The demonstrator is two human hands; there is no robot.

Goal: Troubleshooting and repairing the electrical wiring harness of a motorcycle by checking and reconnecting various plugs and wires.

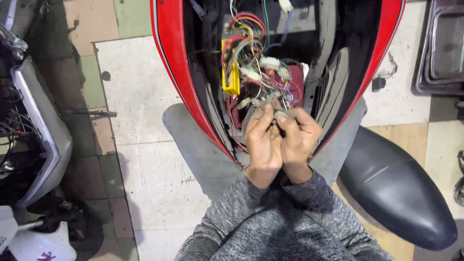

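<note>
I take the red scooter body (169, 53) as my landmark: it opens like a trough running away from me, and everything that matters sits inside its near, narrow end. My left hand (262, 140) and my right hand (298, 137) are pressed together there, knuckles touching, both curled and pinching at the same small spot. Between the fingertips (267, 112) I make out thin wire ends and a small pale connector (282, 114), though I cannot tell which hand carries the grip and which only steadies it.

The wiring bundle (256, 58) lies directly beyond the hands, further up the trough, its strands trailing down toward me so the long axis runs roughly with the body's own length. A yellow block (231, 77) stands at the bundle's left, just clear of my left hand. Both hands are equally near the loose ends; neither has an advantage.

Room is tight. The red shell's two edges converge on either side of my wrists, the left edge just beside my left forearm, the right edge close against my right hand. The only open way is upward and back toward my lap. Outside the shell to the right lies a black seat (396, 188) on the tiled floor (140, 96); to the left, a grey panel (41, 121), well apart.
</note>
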